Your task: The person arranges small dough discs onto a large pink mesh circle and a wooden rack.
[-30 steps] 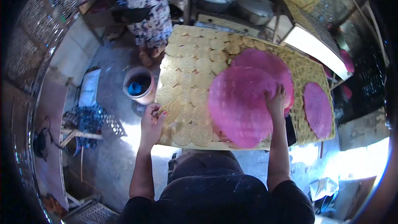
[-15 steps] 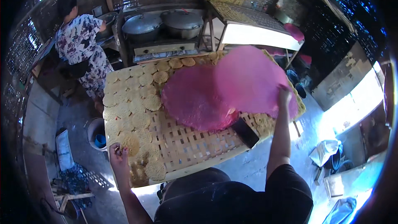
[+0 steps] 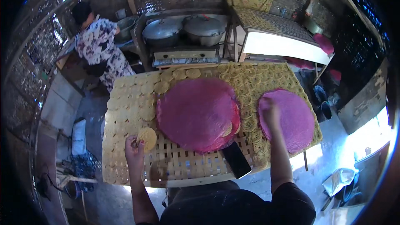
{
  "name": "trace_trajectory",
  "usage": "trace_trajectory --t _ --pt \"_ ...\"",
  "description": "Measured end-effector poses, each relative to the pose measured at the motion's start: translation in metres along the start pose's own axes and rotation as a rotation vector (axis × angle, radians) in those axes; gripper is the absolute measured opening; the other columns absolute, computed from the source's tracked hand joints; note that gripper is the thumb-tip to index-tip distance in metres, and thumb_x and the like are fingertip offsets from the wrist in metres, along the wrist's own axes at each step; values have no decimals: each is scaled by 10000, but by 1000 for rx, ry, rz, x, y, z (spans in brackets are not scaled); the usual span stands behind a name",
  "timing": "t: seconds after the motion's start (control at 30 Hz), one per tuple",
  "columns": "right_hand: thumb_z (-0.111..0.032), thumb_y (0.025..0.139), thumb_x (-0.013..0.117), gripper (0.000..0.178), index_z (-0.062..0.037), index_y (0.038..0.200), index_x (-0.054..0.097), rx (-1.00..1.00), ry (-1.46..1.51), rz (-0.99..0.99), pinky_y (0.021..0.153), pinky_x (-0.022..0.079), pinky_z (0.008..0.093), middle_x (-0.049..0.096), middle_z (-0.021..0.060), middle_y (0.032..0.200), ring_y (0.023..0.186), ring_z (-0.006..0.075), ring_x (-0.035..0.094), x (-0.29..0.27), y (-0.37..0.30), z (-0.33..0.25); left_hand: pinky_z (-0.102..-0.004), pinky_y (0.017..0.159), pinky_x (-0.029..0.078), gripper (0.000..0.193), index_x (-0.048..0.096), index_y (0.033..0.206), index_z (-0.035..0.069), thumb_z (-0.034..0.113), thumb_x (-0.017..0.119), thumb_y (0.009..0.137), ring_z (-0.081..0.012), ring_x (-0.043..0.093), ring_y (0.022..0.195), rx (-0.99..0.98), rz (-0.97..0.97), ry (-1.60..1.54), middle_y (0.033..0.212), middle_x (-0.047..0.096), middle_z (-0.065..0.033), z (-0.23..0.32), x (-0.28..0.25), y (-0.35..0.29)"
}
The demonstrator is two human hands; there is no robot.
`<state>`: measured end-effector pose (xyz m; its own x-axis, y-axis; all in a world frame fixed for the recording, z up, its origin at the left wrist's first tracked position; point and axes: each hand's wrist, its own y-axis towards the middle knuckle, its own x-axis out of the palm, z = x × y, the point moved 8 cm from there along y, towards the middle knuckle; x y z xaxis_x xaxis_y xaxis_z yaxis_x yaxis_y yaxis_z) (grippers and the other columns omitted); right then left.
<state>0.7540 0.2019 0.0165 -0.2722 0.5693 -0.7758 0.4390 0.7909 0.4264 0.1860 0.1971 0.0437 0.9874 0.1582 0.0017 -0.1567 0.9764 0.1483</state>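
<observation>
My left hand [image 3: 135,146], fingers closed, grips a thin, pale yellow round cracker [image 3: 147,138] above the left part of a woven bamboo rack [image 3: 183,162]. Flat pale discs [image 3: 125,121] cover that left part. Over a round pink sheet [image 3: 293,118] on the right is my right hand [image 3: 271,116], its fingers smeared by motion; I cannot tell whether it still touches the sheet. Beneath that sheet lie coiled yellowish noodle rounds [image 3: 250,96]. A larger stack of pink sheets [image 3: 193,112] rests mid-rack, with a small disc [image 3: 227,130] at its lower right edge.
A black phone [image 3: 236,160] lies at the rack's near edge. Beyond the rack, two lidded pots [image 3: 204,27] sit on a stove [image 3: 185,55]. Another person [image 3: 98,41] stands at far left by a pot. A second rack [image 3: 275,25] stands at the back right.
My right hand has brought the lifted pink sheet down onto the noodle rounds at right. My left hand has raised the cracker slightly. The whole view has shifted.
</observation>
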Motion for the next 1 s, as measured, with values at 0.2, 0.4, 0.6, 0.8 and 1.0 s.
trace_trajectory --t 0.2,0.4,0.6,0.8,1.0 --pt "-454 787 622 397 -83 910 694 -133 -144 -409 748 510 421 653 212 917 867 340 640 137 5 -98 -262 850 424 214 467 1054 -2 54 576 879 -117 535 903 74 -17 66 954 551 -53 -1 25 -12" --pt "-294 839 601 322 -6 984 581 72 295 -357 662 507 407 645 208 785 748 297 647 99 28 -61 -272 855 436 206 477 1063 -9 36 566 883 -127 547 911 134 50 161 956 547 -57 -13 -7 -4" --pt "-403 823 656 521 0 1109 490 102 527 -709 679 507 366 644 213 911 812 289 649 144 -11 -51 -263 778 464 178 507 1043 3 16 566 875 -139 576 854 167 222 317 936 585 -79 -40 -23 47" --pt "-319 751 734 626 -36 1183 379 -190 292 -397 766 491 447 615 224 947 876 379 624 128 -21 -98 -374 790 479 242 581 1045 41 40 555 805 -292 627 937 275 -52 1080 1027 639 -154 -37 22 60" --pt "-181 753 715 480 -49 1110 423 -8 279 -551 710 504 420 614 171 876 791 320 629 141 -17 -73 -417 931 394 322 629 1070 78 55 515 770 -270 570 1071 470 -91 1322 1065 646 -106 -67 25 37"
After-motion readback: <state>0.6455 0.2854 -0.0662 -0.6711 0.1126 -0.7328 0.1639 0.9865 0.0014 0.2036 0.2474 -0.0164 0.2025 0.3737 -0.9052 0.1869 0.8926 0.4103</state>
